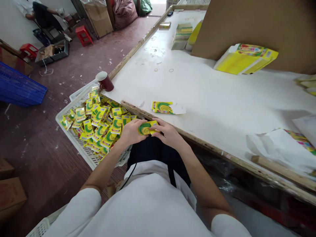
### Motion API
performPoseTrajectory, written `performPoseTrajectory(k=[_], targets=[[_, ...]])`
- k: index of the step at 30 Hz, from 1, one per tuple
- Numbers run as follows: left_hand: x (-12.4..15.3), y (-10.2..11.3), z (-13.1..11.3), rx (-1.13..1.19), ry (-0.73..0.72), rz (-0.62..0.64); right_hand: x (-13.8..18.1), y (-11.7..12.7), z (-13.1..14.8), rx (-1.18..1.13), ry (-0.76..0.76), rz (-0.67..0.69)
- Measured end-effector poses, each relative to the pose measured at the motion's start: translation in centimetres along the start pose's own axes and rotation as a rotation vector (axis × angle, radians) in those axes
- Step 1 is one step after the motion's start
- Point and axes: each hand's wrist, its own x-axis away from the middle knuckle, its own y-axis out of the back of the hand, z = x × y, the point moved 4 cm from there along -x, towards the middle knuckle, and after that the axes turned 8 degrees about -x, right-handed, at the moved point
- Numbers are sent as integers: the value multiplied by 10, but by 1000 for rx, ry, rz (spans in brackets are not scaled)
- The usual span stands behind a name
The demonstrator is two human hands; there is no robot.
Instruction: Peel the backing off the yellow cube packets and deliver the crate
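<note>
Both hands meet over my lap at the table's front edge. My left hand (130,131) and my right hand (167,132) are closed on one small yellow-and-green packet (146,128), each gripping an end. Just to the left, a white plastic crate (74,140) holds several packets of the same kind (98,120). One flat yellow-green packet (163,107) lies on the white table (209,98) a little beyond my hands.
A dark red cup (105,81) stands at the table's corner. Yellow printed cartons (244,58) lean against a big cardboard sheet (254,29); stacked boxes (182,35) lie farther back. Blue crate (19,87), red stools (83,34) and cardboard boxes (10,194) are on the floor.
</note>
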Motion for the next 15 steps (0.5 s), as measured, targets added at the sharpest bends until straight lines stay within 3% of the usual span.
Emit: performPoseTrajectory(k=[7, 12, 15], targets=[[-1, 3, -4, -5, 8, -45, -2, -10, -3, 31, -26, -139], [2, 0, -3, -2, 5, -9, 0, -9, -3, 50, 9, 0], [4, -3, -4, -20, 7, -35, 2, -8, -2, 64, -9, -42]])
